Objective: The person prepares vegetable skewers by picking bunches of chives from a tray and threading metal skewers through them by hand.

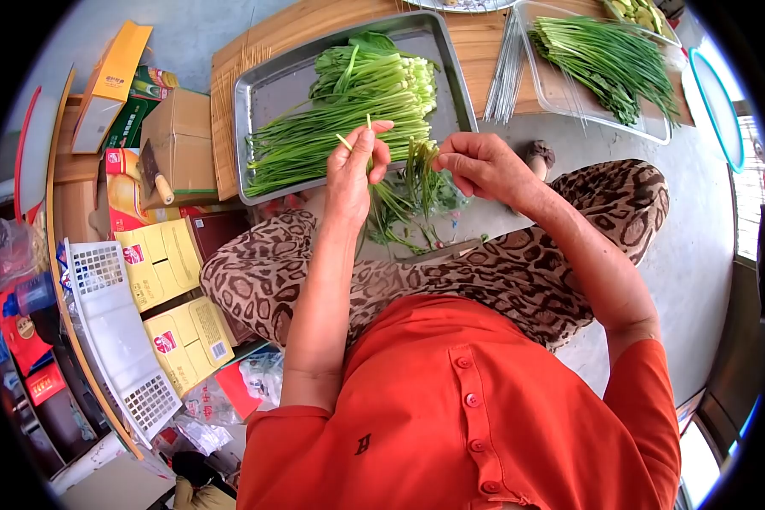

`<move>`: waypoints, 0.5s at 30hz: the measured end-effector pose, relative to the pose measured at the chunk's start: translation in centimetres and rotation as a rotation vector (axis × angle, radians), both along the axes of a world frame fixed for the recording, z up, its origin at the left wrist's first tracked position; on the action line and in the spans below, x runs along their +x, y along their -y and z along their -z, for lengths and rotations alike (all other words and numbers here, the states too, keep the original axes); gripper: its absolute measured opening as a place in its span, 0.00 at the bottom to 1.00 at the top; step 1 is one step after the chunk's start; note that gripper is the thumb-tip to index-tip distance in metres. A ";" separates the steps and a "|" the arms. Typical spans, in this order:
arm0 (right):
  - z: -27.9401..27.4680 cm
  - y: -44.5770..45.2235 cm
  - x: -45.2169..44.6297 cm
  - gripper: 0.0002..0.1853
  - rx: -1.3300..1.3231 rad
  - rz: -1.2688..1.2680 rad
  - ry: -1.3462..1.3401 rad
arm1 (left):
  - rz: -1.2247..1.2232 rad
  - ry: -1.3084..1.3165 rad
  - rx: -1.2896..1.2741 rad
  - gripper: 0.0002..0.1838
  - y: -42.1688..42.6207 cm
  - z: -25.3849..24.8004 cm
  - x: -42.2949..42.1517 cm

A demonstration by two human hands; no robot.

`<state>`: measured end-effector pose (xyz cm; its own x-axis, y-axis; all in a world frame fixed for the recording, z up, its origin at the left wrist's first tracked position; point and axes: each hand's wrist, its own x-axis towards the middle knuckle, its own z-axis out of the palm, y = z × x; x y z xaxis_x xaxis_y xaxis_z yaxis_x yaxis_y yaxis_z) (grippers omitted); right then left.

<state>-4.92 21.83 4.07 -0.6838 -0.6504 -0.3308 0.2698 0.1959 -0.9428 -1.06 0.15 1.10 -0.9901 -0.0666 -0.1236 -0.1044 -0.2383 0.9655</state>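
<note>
My left hand (357, 170) is closed around a few green chive stalks (345, 142), their pale cut ends poking up past the fingers. To its right, my right hand (481, 168) pinches at the dark, limp ends of a drooping green bunch (422, 174); exactly what lies between its fingertips is hidden. Beyond both hands stands a metal tray (272, 85) with trimmed chives (331, 127) laid in rows and leafy greens on top. Below the hands, loose green scraps (391, 225) hang or lie above my lap, near a long flat blade-like tool (442, 253).
Metal skewers (505, 72) lie on the wooden table (476, 42) beside a clear plastic bin (552, 104) of long chives (603, 64). At left are a cardboard box (183, 136), a wooden-handled cleaver (155, 174), yellow cartons (163, 263) and a white basket (119, 314).
</note>
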 end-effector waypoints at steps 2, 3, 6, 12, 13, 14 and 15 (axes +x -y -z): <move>-0.1 0.0 0.0 0.09 0.009 0.000 0.003 | 0.003 0.010 0.007 0.18 -0.2 -0.2 0.1; -0.1 0.0 0.0 0.09 0.008 0.000 -0.007 | 0.007 0.019 0.015 0.18 -0.3 -0.2 0.1; 0.0 0.0 0.1 0.09 0.001 0.003 -0.018 | 0.050 0.037 0.029 0.18 -0.2 -0.2 0.1; 0.3 0.0 0.0 0.09 0.003 -0.001 -0.033 | 0.068 0.034 0.046 0.18 -0.3 -0.2 0.1; 0.3 -0.1 0.0 0.09 0.010 -0.003 -0.039 | 0.068 0.034 0.046 0.18 -0.4 -0.2 0.1; 0.3 -0.1 0.0 0.09 0.010 -0.002 -0.039 | 0.066 0.033 0.047 0.18 -0.4 -0.1 0.1; 0.3 -0.1 0.0 0.09 0.003 0.000 -0.036 | 0.065 0.032 0.048 0.18 -0.4 -0.1 0.1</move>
